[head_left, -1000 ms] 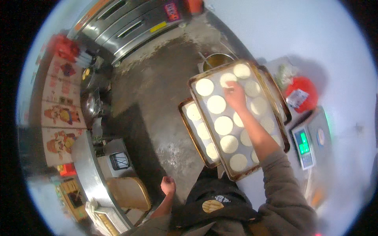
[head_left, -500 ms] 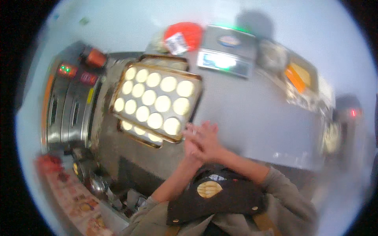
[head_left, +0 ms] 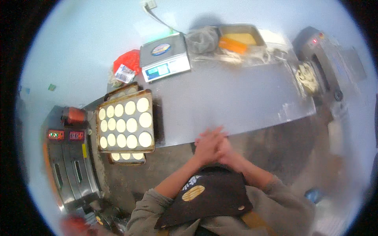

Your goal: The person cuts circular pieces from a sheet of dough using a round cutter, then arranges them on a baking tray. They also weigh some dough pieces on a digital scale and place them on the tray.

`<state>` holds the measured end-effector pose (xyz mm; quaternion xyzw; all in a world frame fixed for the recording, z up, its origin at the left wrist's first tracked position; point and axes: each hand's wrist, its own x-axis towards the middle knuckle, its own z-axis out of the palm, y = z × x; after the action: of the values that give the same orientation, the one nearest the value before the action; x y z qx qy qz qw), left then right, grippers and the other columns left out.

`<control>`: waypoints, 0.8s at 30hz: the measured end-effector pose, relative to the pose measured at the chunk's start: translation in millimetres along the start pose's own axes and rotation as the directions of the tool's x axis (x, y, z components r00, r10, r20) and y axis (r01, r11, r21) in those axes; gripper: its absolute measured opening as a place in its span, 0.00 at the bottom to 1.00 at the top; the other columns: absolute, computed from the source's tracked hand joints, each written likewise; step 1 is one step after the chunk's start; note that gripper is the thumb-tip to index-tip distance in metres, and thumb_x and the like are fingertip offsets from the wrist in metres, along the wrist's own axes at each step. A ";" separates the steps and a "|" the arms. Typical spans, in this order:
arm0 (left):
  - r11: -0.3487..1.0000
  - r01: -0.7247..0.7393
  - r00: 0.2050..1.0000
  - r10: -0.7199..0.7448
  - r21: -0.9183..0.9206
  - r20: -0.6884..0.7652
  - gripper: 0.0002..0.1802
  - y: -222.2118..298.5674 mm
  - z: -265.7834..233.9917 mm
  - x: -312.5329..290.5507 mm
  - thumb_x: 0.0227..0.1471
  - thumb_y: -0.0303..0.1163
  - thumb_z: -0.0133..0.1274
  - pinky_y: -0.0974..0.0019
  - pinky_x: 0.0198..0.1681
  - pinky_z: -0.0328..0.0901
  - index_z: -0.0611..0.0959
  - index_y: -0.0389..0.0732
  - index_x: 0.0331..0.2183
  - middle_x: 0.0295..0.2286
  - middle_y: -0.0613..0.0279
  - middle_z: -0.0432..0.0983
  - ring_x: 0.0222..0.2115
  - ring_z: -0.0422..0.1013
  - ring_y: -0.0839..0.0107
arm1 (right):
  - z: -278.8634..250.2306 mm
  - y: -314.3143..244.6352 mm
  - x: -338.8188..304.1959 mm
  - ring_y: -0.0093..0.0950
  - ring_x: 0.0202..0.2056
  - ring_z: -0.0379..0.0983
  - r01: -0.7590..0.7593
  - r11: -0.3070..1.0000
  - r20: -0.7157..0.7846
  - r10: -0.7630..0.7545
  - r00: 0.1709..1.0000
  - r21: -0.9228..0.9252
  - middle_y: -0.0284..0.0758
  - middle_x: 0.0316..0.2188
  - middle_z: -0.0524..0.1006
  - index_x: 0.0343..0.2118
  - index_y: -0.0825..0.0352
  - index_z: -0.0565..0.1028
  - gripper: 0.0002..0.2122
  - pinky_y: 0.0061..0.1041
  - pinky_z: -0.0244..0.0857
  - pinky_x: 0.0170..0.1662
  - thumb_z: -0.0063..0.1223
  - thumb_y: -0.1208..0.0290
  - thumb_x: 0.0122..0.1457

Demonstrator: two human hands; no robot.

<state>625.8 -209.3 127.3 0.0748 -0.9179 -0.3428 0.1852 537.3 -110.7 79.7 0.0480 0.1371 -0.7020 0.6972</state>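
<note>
My left hand and my right hand are pressed together in front of my apron. Their fingers look stretched out and overlap, slightly blurred, and no object shows between them. Part of the right hand is hidden behind the left. Both are close to the near edge of the grey worktable. Left of them, a baking tray carries rows of flat, pale dough rounds. It lies across other trays, and a lower tray with more rounds sticks out beneath it.
A digital scale stands at the back beside a red plastic bag. Farther right are a metal pan with an orange scraper-like piece, and a grey machine beside pale dough. A steel oven stands at left.
My view has turned to the right, bringing the machine and dough at the right more fully into sight. The hands remain together, with their fingers shifted against each other.
</note>
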 end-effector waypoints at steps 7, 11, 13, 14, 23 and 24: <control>0.761 0.646 0.738 -0.606 0.051 -0.297 0.30 -66.4 -57.8 -253.4 0.51 0.37 0.61 0.50 0.57 0.65 0.77 0.42 0.56 0.54 0.51 0.75 0.52 0.73 0.53 | 49.5 110.7 27.5 0.41 0.57 0.71 -0.093 0.917 0.034 0.115 0.993 -0.388 0.42 0.60 0.71 0.63 0.68 0.66 0.27 0.42 0.65 0.60 0.41 0.50 0.71; 0.415 0.869 0.329 -0.891 -0.269 -0.313 0.23 -63.8 -100.4 -411.5 0.52 0.36 0.60 0.59 0.45 0.72 0.81 0.41 0.50 0.47 0.50 0.80 0.42 0.79 0.56 | 47.9 178.9 57.3 0.38 0.50 0.75 -0.170 0.765 -0.373 -0.098 0.923 -0.621 0.42 0.53 0.74 0.59 0.67 0.69 0.22 0.38 0.70 0.54 0.48 0.58 0.69; 0.313 0.902 0.175 -0.894 -0.296 -0.413 0.21 -71.9 -129.3 -460.8 0.52 0.38 0.60 0.58 0.45 0.72 0.83 0.41 0.47 0.43 0.51 0.81 0.40 0.79 0.56 | 37.9 208.5 70.0 0.35 0.46 0.76 -0.169 0.829 -0.499 -0.146 0.854 -0.533 0.41 0.49 0.74 0.56 0.66 0.71 0.20 0.36 0.71 0.50 0.53 0.61 0.66; 0.260 0.910 0.102 -0.895 -0.322 -0.433 0.20 -78.9 -140.3 -481.4 0.52 0.38 0.60 0.57 0.45 0.71 0.84 0.40 0.45 0.41 0.51 0.82 0.39 0.79 0.56 | 27.6 222.6 77.5 0.34 0.44 0.76 -0.167 0.801 -0.512 -0.194 0.837 -0.576 0.39 0.46 0.74 0.56 0.65 0.70 0.20 0.34 0.71 0.46 0.53 0.59 0.66; 0.414 0.862 0.067 -0.667 -0.294 -0.742 0.22 -254.5 -334.5 -564.1 0.52 0.37 0.60 0.56 0.49 0.70 0.82 0.37 0.47 0.41 0.51 0.80 0.41 0.78 0.55 | -33.8 247.8 210.5 0.30 0.44 0.74 -0.209 0.699 -0.612 -0.395 0.685 -0.684 0.37 0.50 0.74 0.60 0.63 0.69 0.27 0.36 0.68 0.42 0.52 0.48 0.65; 0.408 0.864 0.062 -0.667 -0.295 -0.742 0.23 -282.6 -356.2 -562.8 0.52 0.37 0.60 0.56 0.49 0.70 0.81 0.36 0.48 0.42 0.51 0.80 0.42 0.77 0.55 | -30.2 251.8 223.8 0.30 0.44 0.74 -0.219 0.678 -0.614 -0.420 0.668 -0.702 0.38 0.51 0.74 0.61 0.63 0.68 0.29 0.36 0.68 0.43 0.51 0.46 0.65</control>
<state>1286.0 -487.9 27.2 0.7110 -0.5800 -0.2084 0.3386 778.2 -316.6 -38.7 0.0372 0.6749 -0.5464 0.4945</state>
